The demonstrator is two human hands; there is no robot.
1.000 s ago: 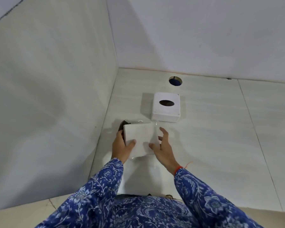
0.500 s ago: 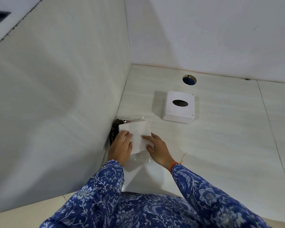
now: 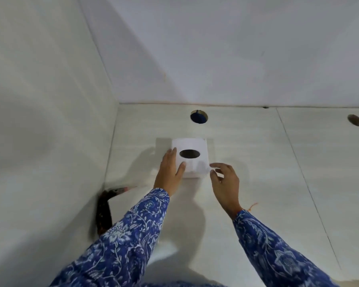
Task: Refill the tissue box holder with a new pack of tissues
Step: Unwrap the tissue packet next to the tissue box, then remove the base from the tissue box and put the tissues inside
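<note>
Two hands reach forward over a pale tiled table (image 3: pixel 257 183), both arms in blue floral sleeves (image 3: pixel 133 235). Nearest, low against the left wall, a dark object (image 3: pixel 103 210) stands at the wall's foot, well behind and left of the left grip; what it is cannot be told. The left hand (image 3: pixel 169 172) lies against the left side of the tissue box holder (image 3: pixel 192 157), fingers spread along its edge, thumb on its top near the front; this grip is open, resting on the holder rather than closed round it. The right hand (image 3: pixel 224 181) hovers just beside the holder's front right corner, fingers loosely curled and apart, holding nothing; contact cannot be confirmed. The holder sits between the two grips, upright on the table: a white square box, smooth, with a dark oval slot in the top. Beyond the grips, a round hole (image 3: pixel 199 116) shows blue inside; a second hole (image 3: pixel 355 120) lies far right, near the back wall.
</note>
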